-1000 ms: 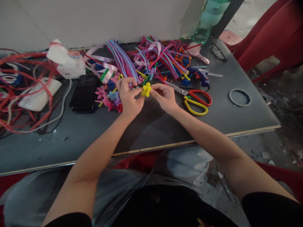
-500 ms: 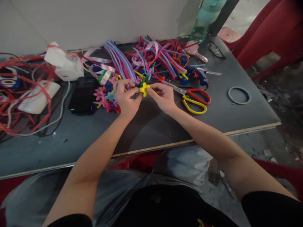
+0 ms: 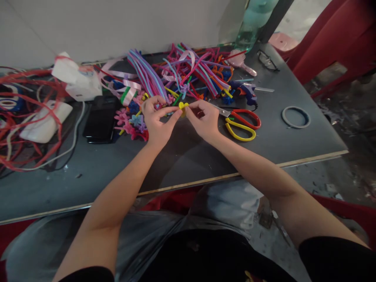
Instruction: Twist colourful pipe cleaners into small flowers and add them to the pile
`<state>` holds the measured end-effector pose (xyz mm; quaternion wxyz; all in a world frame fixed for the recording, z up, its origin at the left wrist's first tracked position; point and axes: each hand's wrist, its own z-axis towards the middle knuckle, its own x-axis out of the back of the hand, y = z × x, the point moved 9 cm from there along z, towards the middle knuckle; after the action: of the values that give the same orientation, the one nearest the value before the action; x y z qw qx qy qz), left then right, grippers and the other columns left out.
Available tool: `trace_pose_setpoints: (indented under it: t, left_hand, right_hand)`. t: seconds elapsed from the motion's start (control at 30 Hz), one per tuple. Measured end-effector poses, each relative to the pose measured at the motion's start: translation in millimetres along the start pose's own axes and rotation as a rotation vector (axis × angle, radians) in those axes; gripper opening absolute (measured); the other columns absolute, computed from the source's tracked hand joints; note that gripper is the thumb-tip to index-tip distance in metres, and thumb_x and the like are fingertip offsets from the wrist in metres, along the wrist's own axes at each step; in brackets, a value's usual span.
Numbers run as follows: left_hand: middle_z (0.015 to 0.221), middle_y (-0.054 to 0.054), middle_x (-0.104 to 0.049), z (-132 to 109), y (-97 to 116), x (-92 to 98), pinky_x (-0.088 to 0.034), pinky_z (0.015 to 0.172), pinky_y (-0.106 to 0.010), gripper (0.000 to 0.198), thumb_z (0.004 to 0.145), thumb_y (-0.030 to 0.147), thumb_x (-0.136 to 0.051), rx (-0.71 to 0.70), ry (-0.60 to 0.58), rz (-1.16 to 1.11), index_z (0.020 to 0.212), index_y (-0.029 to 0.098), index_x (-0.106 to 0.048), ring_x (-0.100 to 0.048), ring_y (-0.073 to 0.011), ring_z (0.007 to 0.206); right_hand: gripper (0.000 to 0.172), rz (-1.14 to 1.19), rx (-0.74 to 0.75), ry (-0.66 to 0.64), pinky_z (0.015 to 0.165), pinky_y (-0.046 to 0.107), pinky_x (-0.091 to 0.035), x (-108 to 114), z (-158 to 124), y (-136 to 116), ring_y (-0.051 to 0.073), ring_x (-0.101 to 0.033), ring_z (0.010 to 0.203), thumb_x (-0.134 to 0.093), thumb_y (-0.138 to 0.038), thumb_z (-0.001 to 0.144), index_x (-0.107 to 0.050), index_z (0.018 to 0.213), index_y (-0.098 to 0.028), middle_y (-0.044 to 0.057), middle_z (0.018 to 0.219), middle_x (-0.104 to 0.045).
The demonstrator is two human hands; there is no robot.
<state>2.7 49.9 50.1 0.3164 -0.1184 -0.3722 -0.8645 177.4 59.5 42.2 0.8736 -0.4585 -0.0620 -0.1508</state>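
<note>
Both my hands meet over the grey table (image 3: 182, 164), pinching a small yellow pipe-cleaner flower (image 3: 183, 106) between their fingertips. My left hand (image 3: 155, 119) grips it from the left with fingers curled. My right hand (image 3: 204, 119) grips it from the right. Most of the flower is hidden between the fingers. Just behind the hands lies a big pile of coloured pipe cleaners (image 3: 188, 74). A cluster of finished pink, blue and purple flowers (image 3: 132, 121) lies beside my left hand.
Red-and-yellow scissors (image 3: 239, 123) lie right of my right hand. A black phone (image 3: 101, 119), white boxes and tangled red cord (image 3: 29, 113) fill the left. A grey ring (image 3: 295, 116), glasses (image 3: 267, 60), a glue gun (image 3: 246, 92) and a red chair (image 3: 331, 43) are to the right.
The hands have closed tighter around the yellow flower, so less of it shows. The camera view shifted slightly; the hands stay in the same spot.
</note>
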Motion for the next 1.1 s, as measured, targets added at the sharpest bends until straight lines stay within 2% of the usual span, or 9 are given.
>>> trace_pose_setpoints:
  t: [0.23,0.4,0.47,0.53,0.63,0.7,0.8,0.93,1.1]
  left_hand:
    - [0.112,-0.005,-0.065,-1,-25,-10.4,-0.044,0.109,-0.051,0.030,0.079,0.058,-0.080,0.184,-0.058,-0.177,0.084,0.028,-0.080,-0.057,-0.0293,0.119]
    - [0.104,-0.006,-0.069,-6,-43,-34.0,-0.054,0.095,-0.044,0.038,0.085,0.062,-0.073,0.319,-0.165,-0.445,0.084,0.024,-0.079,-0.065,-0.0259,0.109]
    - [0.111,-0.007,-0.070,-5,-41,-36.6,-0.055,0.093,-0.042,0.035,0.088,0.059,-0.070,0.279,-0.204,-0.429,0.094,0.026,-0.079,-0.065,-0.0264,0.113]
    - [0.118,-0.006,-0.070,-1,-33,-34.1,-0.054,0.096,-0.043,0.033,0.086,0.056,-0.074,0.178,-0.233,-0.304,0.103,0.028,-0.078,-0.063,-0.0271,0.117]
    - [0.113,-0.005,-0.072,2,-27,-29.9,-0.051,0.102,-0.045,0.028,0.085,0.053,-0.076,0.074,-0.249,-0.144,0.097,0.027,-0.079,-0.063,-0.0254,0.111]
    - [0.108,-0.005,-0.073,3,-30,-28.5,-0.052,0.101,-0.044,0.027,0.088,0.052,-0.073,0.069,-0.240,-0.100,0.089,0.025,-0.078,-0.064,-0.0243,0.107]
    - [0.107,-0.006,-0.073,1,-37,-32.1,-0.054,0.094,-0.041,0.029,0.090,0.053,-0.071,0.086,-0.242,-0.096,0.089,0.024,-0.077,-0.065,-0.0240,0.106]
    - [0.097,-0.006,-0.075,-5,-38,-44.9,-0.056,0.087,-0.038,0.039,0.093,0.059,-0.063,0.082,-0.288,-0.148,0.090,0.023,-0.076,-0.068,-0.0213,0.097]
    - [0.093,-0.006,-0.075,-6,-31,-41.3,-0.055,0.084,-0.039,0.043,0.090,0.065,-0.064,0.053,-0.235,-0.168,0.082,0.024,-0.075,-0.068,-0.0222,0.094]
  right_hand:
    - [0.049,0.013,-0.045,-0.014,0.058,0.026,-0.042,-1,1,5,0.009,-0.052,0.061,-0.057,-0.064,0.093,-0.068,0.079,-0.018,0.001,0.071,-0.062]
    - [0.051,0.064,-0.120,-0.048,0.058,0.025,-0.043,-4,2,13,0.009,-0.054,0.062,-0.060,-0.067,0.089,-0.069,0.079,-0.018,0.001,0.070,-0.064]
    - [0.051,0.066,-0.135,-0.044,0.058,0.026,-0.042,-3,3,16,0.010,-0.054,0.061,-0.062,-0.067,0.088,-0.071,0.078,-0.017,0.001,0.069,-0.065]
    - [0.051,0.054,-0.145,-0.043,0.057,0.026,-0.041,-2,4,17,0.010,-0.053,0.060,-0.064,-0.067,0.086,-0.072,0.077,-0.017,0.001,0.067,-0.065]
    - [0.053,0.047,-0.170,-0.072,0.057,0.026,-0.040,-4,5,19,0.010,-0.053,0.060,-0.064,-0.069,0.084,-0.074,0.076,-0.017,0.001,0.067,-0.066]
    - [0.057,0.047,-0.191,-0.083,0.056,0.025,-0.037,-4,5,20,0.010,-0.051,0.059,-0.062,-0.071,0.085,-0.074,0.074,-0.016,0.001,0.064,-0.064]
    - [0.061,0.077,-0.204,-0.109,0.055,0.026,-0.035,-7,5,21,0.009,-0.048,0.057,-0.059,-0.072,0.085,-0.074,0.071,-0.015,0.000,0.059,-0.059]
    - [0.048,0.159,-0.192,-0.217,0.062,0.026,-0.043,-19,2,21,0.012,-0.058,0.066,-0.065,-0.062,0.084,-0.077,0.077,-0.015,0.004,0.073,-0.072]
    - [0.038,0.122,-0.164,-0.187,0.061,0.026,-0.043,-16,3,24,0.012,-0.058,0.065,-0.066,-0.051,0.087,-0.077,0.081,-0.016,0.004,0.075,-0.073]
